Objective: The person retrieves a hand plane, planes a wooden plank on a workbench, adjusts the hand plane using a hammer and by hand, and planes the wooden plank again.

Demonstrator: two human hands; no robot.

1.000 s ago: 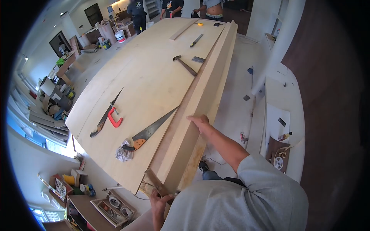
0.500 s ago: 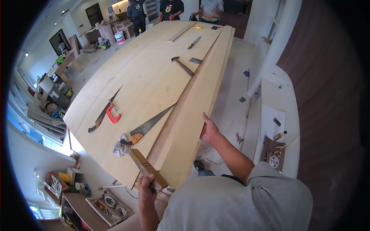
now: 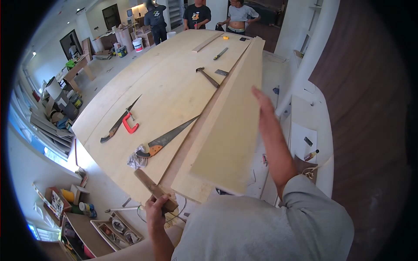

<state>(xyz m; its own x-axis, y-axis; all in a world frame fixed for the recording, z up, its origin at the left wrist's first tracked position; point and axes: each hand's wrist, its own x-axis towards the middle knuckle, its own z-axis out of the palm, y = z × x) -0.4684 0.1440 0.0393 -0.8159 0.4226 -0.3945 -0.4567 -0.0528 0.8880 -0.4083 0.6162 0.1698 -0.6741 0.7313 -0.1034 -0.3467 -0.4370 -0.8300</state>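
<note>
My left hand (image 3: 156,209) is closed around the near end of a wooden hand plane (image 3: 150,184), held by the table's near corner. At the right, my right hand (image 3: 263,101) grips the outer edge of a long pale wooden board (image 3: 230,130). This board is tilted up on its length, its near end blurred; the fingers behind it are hidden. Left of it on the large plywood sheet (image 3: 117,91) lie a handsaw (image 3: 167,138), a crumpled rag (image 3: 137,160), a red C-clamp (image 3: 129,123) and a narrow-bladed saw (image 3: 119,122).
Farther along lie a hammer (image 3: 208,77), a dark flat block (image 3: 221,72), a file-like tool (image 3: 220,54), a wood strip (image 3: 207,42) and a yellow tape measure (image 3: 226,38). Several people stand at the far end. A tool box (image 3: 116,230) sits on the floor at lower left.
The long board has swung up from lying flat, its outer edge raised by my right hand, which moved up and right. My left hand and the plane shifted slightly left and down.
</note>
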